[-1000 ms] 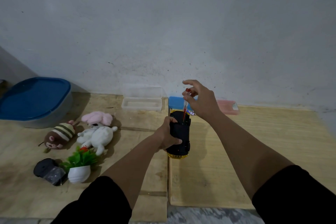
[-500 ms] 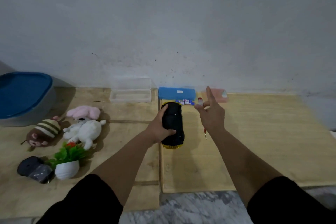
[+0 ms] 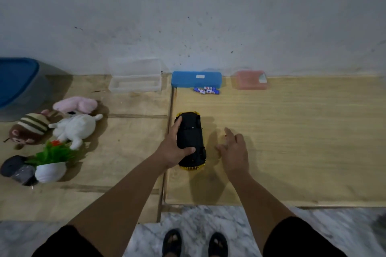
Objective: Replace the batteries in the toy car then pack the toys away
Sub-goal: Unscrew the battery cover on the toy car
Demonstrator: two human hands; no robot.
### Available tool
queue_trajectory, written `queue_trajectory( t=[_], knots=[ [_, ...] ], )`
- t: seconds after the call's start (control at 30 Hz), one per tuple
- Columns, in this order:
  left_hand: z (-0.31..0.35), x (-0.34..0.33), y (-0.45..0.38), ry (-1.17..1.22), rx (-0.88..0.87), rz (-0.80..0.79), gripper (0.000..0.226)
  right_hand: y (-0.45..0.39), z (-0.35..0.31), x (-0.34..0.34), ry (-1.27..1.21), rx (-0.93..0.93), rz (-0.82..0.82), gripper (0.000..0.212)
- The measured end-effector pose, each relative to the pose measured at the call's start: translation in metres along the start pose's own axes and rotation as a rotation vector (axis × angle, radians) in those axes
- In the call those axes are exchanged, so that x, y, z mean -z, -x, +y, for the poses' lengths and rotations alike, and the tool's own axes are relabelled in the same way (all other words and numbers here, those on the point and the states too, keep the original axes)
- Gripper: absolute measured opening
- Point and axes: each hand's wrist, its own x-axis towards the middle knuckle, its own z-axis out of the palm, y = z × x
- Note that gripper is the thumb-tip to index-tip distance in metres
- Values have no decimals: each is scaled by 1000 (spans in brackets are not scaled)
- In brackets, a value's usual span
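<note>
Left hand (image 3: 174, 150) curled in a grip, thumb across; right hand (image 3: 235, 150) hovers flat, fingers loosely spread.

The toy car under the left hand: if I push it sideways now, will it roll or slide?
The toy car lies underside up on the wooden board, so its wheels probably cannot roll; it would likely slide on its glossy roof. Its hard plastic body looks stiff. The left hand grips it, which should stop it turning.
</note>
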Motion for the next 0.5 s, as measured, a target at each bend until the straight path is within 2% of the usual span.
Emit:
queue_trajectory(
  t=[0.07, 0.17, 0.27, 0.37, 0.5],
  knots=[
    [0, -6, 2, 0, 8, 13, 100, -3, -1, 5, 65, 28, 42, 53],
    [0, -12, 4, -3, 15, 16, 101, -7, -13, 13, 120, 347, 200, 42],
    [5, -18, 5, -5, 25, 16, 105, -9, -32, 21, 206, 608, 113, 43],
    [13, -24, 4, -9, 19, 14, 105, -8, -46, 28, 324, 663, 44, 48],
    [22, -25, 3, -106, -8, 33, 103, -11, -53, 38, 299, 602, -30, 44]
  ],
)
